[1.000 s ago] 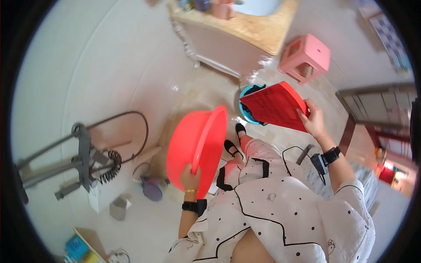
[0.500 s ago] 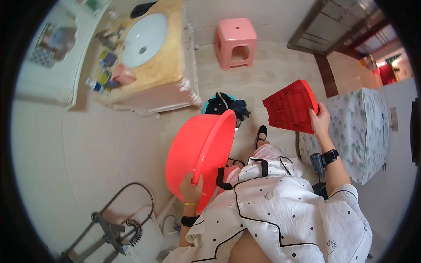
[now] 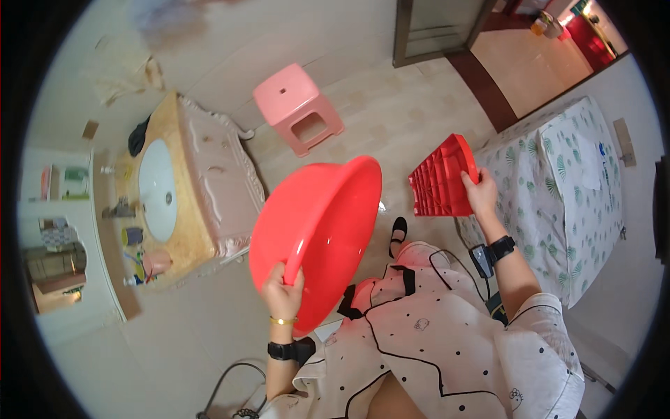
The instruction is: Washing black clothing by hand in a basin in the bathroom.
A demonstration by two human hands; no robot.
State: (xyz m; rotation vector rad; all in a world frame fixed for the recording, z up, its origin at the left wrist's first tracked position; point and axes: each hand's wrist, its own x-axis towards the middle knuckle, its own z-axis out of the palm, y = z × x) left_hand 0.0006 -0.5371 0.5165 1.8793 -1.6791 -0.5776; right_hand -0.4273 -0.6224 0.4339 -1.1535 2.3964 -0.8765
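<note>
Between vanity point(image 3: 222, 171) and covered box point(image 3: 534, 188), the left hand point(image 3: 283, 295) pinches a tilted basin point(image 3: 300, 209) by its rim; the right hand's point(image 3: 481, 193) fingers grip a red panel point(image 3: 445, 174). Beyond the basin, which hides some floor point(image 3: 384, 112), stands a stool point(image 3: 300, 110).

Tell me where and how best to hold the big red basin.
Probably the rim, from the near side, where the left hand grips: the red basin is tipped, opening toward the right, and its lip seems easier to pinch than the smooth broad side.
</note>
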